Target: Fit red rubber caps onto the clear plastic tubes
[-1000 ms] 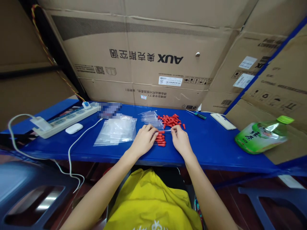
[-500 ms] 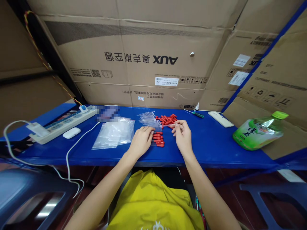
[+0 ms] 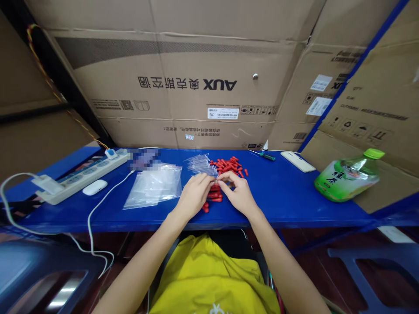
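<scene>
The left hand (image 3: 194,194) and right hand (image 3: 241,194), apart a moment ago, now meet fingertip to fingertip mid-frame, so the work gathers there; whether they grip anything, I cannot tell. Clear tubes (image 3: 200,165) and loose red bulbs (image 3: 229,165) lie just above.

Clear tubes (image 3: 198,164) look glassy-smooth, red bulbs (image 3: 229,165) rubbery, bags (image 3: 153,185) glossy thin plastic, tabletop (image 3: 278,196) smooth, faintly shiny, cardboard (image 3: 196,56) matt.
</scene>
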The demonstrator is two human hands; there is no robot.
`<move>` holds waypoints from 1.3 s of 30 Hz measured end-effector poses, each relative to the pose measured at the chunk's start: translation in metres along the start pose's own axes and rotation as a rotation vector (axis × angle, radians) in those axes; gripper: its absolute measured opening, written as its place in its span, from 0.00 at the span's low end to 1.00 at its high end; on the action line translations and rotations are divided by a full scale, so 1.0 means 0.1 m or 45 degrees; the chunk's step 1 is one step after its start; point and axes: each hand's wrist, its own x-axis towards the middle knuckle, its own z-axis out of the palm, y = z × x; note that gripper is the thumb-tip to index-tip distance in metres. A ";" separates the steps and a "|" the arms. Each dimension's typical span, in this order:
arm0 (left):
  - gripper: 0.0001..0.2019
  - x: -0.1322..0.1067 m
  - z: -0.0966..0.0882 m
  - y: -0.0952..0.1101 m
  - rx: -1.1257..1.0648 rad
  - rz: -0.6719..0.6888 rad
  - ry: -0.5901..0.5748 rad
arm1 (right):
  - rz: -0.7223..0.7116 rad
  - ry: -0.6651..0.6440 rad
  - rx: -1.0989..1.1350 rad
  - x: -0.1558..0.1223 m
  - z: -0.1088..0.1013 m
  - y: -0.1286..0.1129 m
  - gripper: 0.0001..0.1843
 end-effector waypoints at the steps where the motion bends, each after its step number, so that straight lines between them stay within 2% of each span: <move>1: 0.13 0.00 0.00 -0.01 0.019 -0.005 0.020 | 0.007 0.032 -0.050 0.01 -0.01 0.02 0.09; 6: 0.12 0.00 0.05 -0.01 0.022 -0.117 0.019 | 0.141 0.238 -0.457 0.03 -0.12 0.20 0.07; 10: 0.11 0.00 0.07 -0.01 0.070 -0.200 0.031 | 0.146 0.258 -0.444 0.03 -0.16 0.17 0.08; 12: 0.11 0.00 0.08 -0.04 0.055 -0.246 0.084 | 0.121 0.164 -0.434 0.01 -0.14 0.04 0.07; 15: 0.12 -0.01 0.09 -0.09 0.024 -0.315 0.152 | 0.085 -0.203 -0.457 -0.08 -0.01 -0.25 0.06; 17: 0.12 -0.01 0.09 -0.11 0.006 -0.346 0.191 | 0.058 -0.415 -0.560 -0.15 0.13 -0.43 0.14; 19: 0.13 -0.02 0.07 -0.13 -0.030 -0.382 0.254 | 0.051 -0.524 -0.702 -0.20 0.27 -0.56 0.19; 22: 0.13 -0.02 0.02 -0.12 -0.114 -0.456 0.363 | 0.073 -0.568 -0.852 -0.24 0.41 -0.64 0.14; 25: 0.14 -0.01 -0.03 -0.09 -0.153 -0.502 0.432 | 0.089 -0.584 -0.944 -0.25 0.44 -0.66 0.09; 33: 0.14 0.00 -0.03 -0.08 -0.164 -0.484 0.382 | 0.171 -0.570 -1.100 -0.31 0.56 -0.74 0.10; 36: 0.15 -0.01 -0.03 -0.08 -0.162 -0.487 0.381 | 0.191 -0.571 -1.153 -0.26 0.48 -0.69 0.09; 39: 0.15 -0.01 -0.03 -0.07 -0.156 -0.470 0.390 | 0.140 -0.558 -1.147 -0.21 0.31 -0.62 0.10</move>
